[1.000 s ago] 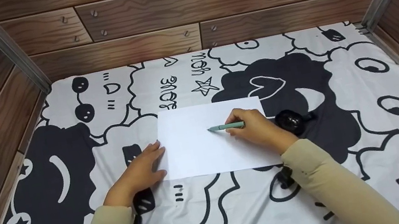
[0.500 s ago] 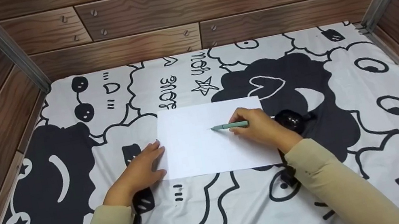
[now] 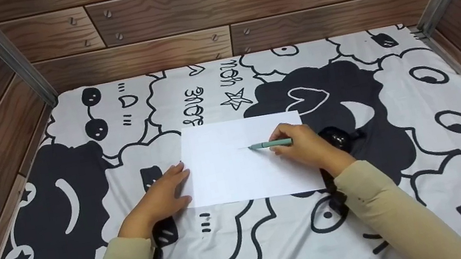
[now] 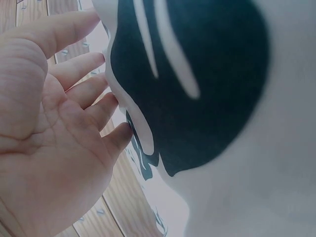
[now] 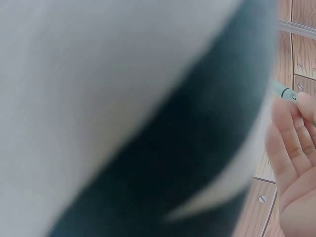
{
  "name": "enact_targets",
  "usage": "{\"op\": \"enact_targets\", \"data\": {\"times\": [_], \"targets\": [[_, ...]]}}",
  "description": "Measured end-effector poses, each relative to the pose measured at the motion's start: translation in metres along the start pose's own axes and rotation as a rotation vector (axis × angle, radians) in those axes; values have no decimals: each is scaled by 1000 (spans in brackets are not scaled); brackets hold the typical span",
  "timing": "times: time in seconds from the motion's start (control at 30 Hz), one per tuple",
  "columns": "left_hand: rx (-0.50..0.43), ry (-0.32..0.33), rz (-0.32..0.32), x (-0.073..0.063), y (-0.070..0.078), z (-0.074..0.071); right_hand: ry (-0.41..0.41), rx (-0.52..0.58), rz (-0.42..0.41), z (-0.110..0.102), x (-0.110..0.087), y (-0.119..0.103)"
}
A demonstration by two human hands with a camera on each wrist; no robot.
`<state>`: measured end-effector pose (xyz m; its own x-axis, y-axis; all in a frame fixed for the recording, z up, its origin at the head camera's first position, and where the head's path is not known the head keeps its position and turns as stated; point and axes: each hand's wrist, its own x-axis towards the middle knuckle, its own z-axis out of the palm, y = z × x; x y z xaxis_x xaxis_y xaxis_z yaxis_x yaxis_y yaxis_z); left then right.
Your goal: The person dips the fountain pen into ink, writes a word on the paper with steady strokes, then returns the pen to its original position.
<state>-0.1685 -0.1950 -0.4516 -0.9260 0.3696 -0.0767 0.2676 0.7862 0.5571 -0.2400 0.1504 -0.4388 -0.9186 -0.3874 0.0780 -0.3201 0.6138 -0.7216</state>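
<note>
A white sheet of paper [image 3: 229,177] lies on the patterned cloth in the head view. My right hand [image 3: 302,145] pinches a green pen [image 3: 278,143] between thumb and fingers, its tip at the sheet near the middle. A faint short line [image 3: 242,148] runs leftward from that tip. At the sheet's left edge, my left hand [image 3: 158,204] rests its spread fingertips and thumb on the paper's border. The left wrist view shows the left palm [image 4: 54,133] with its fingers loosely bent. Part of the pen [image 5: 284,92] appears beyond the right fingers [image 5: 291,143] in the right wrist view.
A white cloth [image 3: 237,247] with black cartoon drawings covers the table. Wood-patterned panels [image 3: 231,1] stand behind and at both sides, with grey metal posts [image 3: 11,54] at the corners. A black rounded device [image 3: 337,138] sits by the right wrist.
My right hand has slid slightly to the right with the pen, and a faint line now shows on the paper behind its tip. The left hand stays in place.
</note>
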Motion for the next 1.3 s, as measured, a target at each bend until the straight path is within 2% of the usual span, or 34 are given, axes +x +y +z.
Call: {"op": "enact_targets", "data": {"times": [0.33, 1.03, 1.3], "targets": [[6, 6, 5, 0, 0, 0, -1, 36, 24, -5, -5, 3], [3, 3, -1, 1, 0, 1, 34, -6, 53, -18, -17, 17], [-11, -3, -11, 0, 0, 0, 39, 1, 29, -23, -20, 19]]}}
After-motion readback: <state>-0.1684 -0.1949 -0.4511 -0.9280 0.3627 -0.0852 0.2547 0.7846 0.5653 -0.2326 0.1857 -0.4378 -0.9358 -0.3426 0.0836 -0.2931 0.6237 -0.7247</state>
